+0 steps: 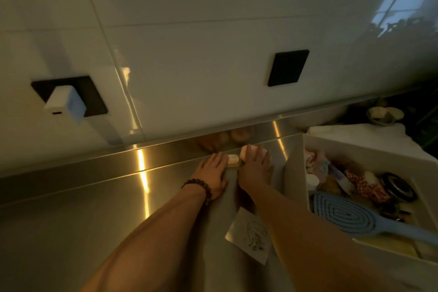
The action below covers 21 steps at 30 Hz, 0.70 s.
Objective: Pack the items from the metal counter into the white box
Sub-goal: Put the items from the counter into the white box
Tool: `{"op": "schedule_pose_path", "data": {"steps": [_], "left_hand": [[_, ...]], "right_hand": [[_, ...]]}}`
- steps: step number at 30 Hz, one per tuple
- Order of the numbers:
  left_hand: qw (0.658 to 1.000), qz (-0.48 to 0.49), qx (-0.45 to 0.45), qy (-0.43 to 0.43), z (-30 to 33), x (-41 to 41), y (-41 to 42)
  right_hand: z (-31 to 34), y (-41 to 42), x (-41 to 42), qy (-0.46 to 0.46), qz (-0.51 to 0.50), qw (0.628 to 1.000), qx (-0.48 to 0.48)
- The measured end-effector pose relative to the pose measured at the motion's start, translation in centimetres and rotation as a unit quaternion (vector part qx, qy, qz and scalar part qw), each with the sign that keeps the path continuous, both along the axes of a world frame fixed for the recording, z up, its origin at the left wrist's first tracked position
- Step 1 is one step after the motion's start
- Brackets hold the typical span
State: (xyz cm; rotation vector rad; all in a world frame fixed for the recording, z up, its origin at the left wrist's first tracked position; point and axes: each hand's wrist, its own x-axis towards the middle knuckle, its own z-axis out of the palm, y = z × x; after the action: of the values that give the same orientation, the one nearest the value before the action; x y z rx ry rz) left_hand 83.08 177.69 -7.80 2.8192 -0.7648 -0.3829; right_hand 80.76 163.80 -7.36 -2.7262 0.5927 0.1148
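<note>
**Both hands at the back of the counter, picking up the last small items**

Dim kitchen, white tiled wall, brushed metal counter [71, 208] with a raised back lip. Left hand [213, 173], dark bead bracelet [201, 187] on the wrist, lies flat with straight fingers touching a small yellow-and-white block [232, 159], probably steadying it against the lip. Right hand [254, 168], just at 3 o'clock of the left, has fingers curled over a pale pink rounded piece [247, 149]; looks like a grip, but thumb contact is hidden. Both items sit against the back lip, likely why both arms reach far forward.

White rectangular box [355, 149] stands at 3 o'clock of the hands, close by for a short carry. Already inside: light-blue oval hairbrush [350, 216], red-and-white patterned pouch [365, 185], black round tin [400, 187] and other bits too dark to name. A white paper sheet with a scribbled drawing [251, 237] lies on the counter at 6 o'clock of the hands, partly under the right forearm, not yet packed.

Judgement: packing is well along.
</note>
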Motion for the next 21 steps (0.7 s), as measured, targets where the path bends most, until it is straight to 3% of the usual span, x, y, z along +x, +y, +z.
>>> {"op": "schedule_pose_path", "data": {"steps": [9, 15, 21], "left_hand": [[0.994, 0.05, -0.067, -0.073, 0.1, -1.9, 0.3], [0.985, 0.107, -0.103, -0.089, 0.8, -5.5, 1.1], [0.968, 0.166, -0.167, -0.081, 3.2, -8.2, 2.4]], "right_hand": [[0.5, 0.3, -2.0, -0.071, 0.052, 0.992, -0.093], [0.8, 0.7, -5.3, -0.068, 0.039, 0.996, -0.037], [3.2, 1.9, -7.9, -0.112, 0.041, 0.99, 0.08]]}}
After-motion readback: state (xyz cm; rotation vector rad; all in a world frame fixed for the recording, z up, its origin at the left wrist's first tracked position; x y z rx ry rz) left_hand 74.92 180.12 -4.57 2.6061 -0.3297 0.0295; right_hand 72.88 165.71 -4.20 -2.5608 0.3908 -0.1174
